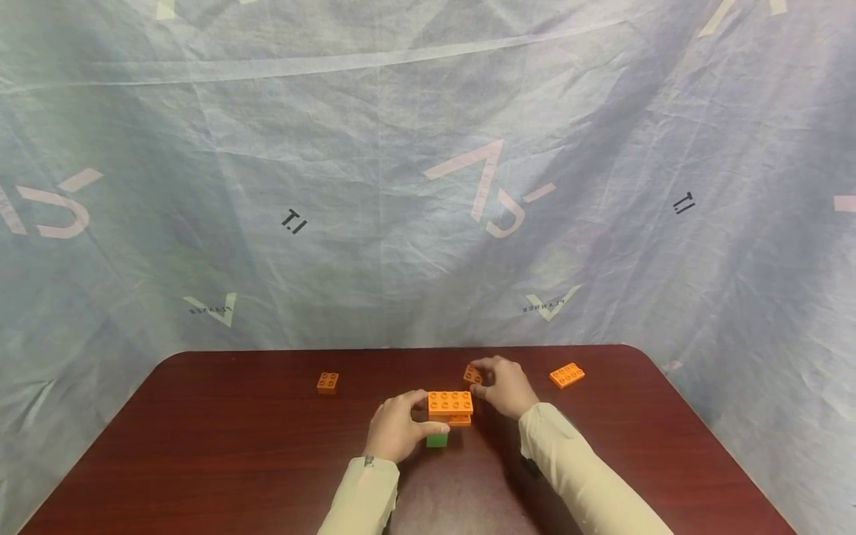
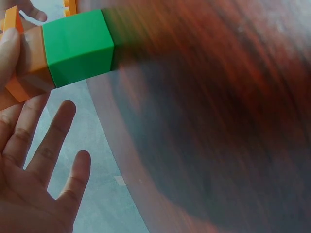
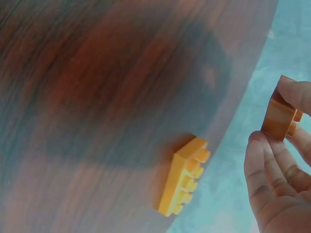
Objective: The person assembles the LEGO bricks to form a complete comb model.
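Note:
My left hand (image 1: 394,429) grips a small stack of toy building bricks by its side, thumb in front and fingers behind. On top of the stack is an orange eight-stud brick (image 1: 449,403), with another orange piece (image 1: 460,420) beneath it. A green brick (image 2: 80,46) forms the bottom, standing out below the thumb in the left wrist view. Two fingers of that hand stretch away from the bricks. Just behind and right of the stack, my right hand (image 1: 510,388) pinches a small orange four-stud brick (image 3: 280,118) between thumb and fingers.
An orange four-stud brick (image 1: 328,383) lies at the back left of the dark red wooden table (image 1: 221,446). Near the back right lies a flat orange eight-stud brick (image 1: 567,375). A pale printed cloth (image 1: 374,245) hangs behind the table.

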